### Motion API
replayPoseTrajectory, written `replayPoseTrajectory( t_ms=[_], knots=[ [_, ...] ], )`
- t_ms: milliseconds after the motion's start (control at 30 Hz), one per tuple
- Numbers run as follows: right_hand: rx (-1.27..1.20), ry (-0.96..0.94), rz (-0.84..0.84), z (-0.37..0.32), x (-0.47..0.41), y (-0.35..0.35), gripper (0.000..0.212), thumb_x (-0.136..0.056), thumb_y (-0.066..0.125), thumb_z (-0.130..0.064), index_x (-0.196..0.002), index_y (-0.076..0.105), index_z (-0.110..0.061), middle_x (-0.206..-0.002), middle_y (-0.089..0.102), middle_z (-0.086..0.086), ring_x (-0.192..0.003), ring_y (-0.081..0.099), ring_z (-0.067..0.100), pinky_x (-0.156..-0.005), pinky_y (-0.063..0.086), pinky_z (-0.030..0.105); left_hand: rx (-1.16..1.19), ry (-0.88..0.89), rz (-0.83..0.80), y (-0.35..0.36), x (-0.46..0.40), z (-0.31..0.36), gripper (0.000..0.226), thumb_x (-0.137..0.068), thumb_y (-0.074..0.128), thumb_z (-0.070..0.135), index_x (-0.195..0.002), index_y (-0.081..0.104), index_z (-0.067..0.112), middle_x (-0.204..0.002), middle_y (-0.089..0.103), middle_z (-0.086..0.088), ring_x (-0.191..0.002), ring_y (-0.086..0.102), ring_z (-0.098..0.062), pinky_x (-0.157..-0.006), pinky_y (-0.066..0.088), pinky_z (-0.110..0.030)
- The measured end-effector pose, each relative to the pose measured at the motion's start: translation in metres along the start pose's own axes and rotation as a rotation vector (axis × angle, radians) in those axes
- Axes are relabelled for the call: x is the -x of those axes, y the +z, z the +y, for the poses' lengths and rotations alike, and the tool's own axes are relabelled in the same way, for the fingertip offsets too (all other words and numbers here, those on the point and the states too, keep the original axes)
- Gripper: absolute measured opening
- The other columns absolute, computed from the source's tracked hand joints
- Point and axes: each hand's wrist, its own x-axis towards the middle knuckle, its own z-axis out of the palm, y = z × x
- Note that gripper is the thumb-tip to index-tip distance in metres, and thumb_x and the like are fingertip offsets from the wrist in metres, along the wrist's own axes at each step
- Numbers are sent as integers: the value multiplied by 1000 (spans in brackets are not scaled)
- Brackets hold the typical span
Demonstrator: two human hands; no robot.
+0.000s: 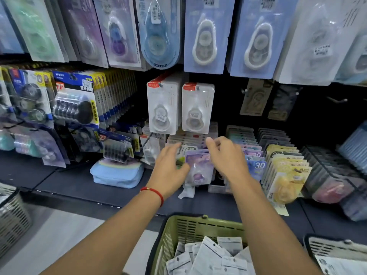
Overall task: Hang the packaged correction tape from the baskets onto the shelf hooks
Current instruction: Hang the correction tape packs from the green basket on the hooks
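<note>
Both my hands reach into the lowest row of hanging packs. My left hand (170, 163) has its fingers spread over the left edge of a purple correction tape pack (199, 168) at the front of a hook. My right hand (222, 153) pinches the top right of that same stack, near the hook's tip. Whether the pack hangs on the hook or rests only in my fingers is hidden. Below, a green basket (179, 227) holds several white-backed packs (210, 257) lying face down. A pale basket (325, 247) with more packs sits at the lower right.
White tape packs (161, 108) hang just above my hands. Rows of blue (256, 165) and yellow packs (286, 175) hang to the right. A light blue pouch (117, 173) lies on the dark shelf (65, 181). A grey basket (12, 213) stands at the left edge.
</note>
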Motion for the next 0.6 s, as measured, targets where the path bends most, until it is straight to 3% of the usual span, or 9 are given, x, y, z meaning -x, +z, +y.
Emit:
replayPoseTrajectory(
  t_ms=[67, 167, 267, 333, 400, 500, 600],
  knots=[
    [130, 26, -137, 28, 8, 0, 33, -104, 52, -44, -104, 72, -18, -109, 75, 12, -110, 65, 37, -83, 53, 42, -149, -4, -103, 0, 7, -10, 60, -95, 65, 14, -153, 48, 15, -153, 49, -9, -142, 45, -26, -108, 30, -20],
    [392, -20, -401, 72, 39, 9, 25, -102, 55, -34, -110, 71, -18, -117, 73, 15, -114, 65, 38, -88, 55, 43, -342, 41, -314, 6, 27, -28, 49, -95, 64, 16, -144, 57, 15, -143, 58, -12, -134, 53, -30, -109, 39, -32],
    [616, -37, -697, 121, 89, 30, 32, -104, 54, -34, -128, 64, -15, -133, 64, 18, -122, 61, 38, -94, 50, 42, -562, 111, -557, 28, 67, -55, 48, -95, 59, 20, -142, 58, 19, -144, 56, -7, -135, 49, -30, -112, 42, -44],
    [702, -37, -834, 154, 127, 47, 42, -105, 53, -37, -139, 56, -13, -143, 58, 17, -130, 57, 37, -99, 49, 43, -681, 114, -664, 45, 103, -79, 43, -95, 55, 23, -138, 60, 25, -144, 54, -3, -133, 48, -28, -108, 46, -44],
    [735, -24, -894, 180, 166, 64, 53, -105, 53, -47, -144, 48, -12, -147, 53, 15, -133, 54, 35, -103, 48, 46, -773, 94, -766, 60, 141, -103, 42, -94, 54, 23, -136, 60, 26, -146, 53, -2, -136, 46, -26, -111, 42, -42],
    [759, 114, -903, 204, 216, 90, 79, -99, 55, -62, -153, 32, -10, -152, 42, 16, -137, 48, 36, -104, 46, 46, -867, 87, -842, 80, 185, -128, 46, -94, 53, 22, -139, 58, 26, -144, 54, -1, -141, 42, -25, -127, 16, -46],
    [530, 374, -822, 208, 243, 113, 96, -98, 62, -59, -161, 15, -6, -158, 32, 18, -143, 42, 37, -110, 43, 47, -746, 78, -875, 94, 197, -133, 50, -94, 51, 15, -143, 57, 23, -147, 53, -1, -143, 39, -24, -126, 18, -37]
  ],
)
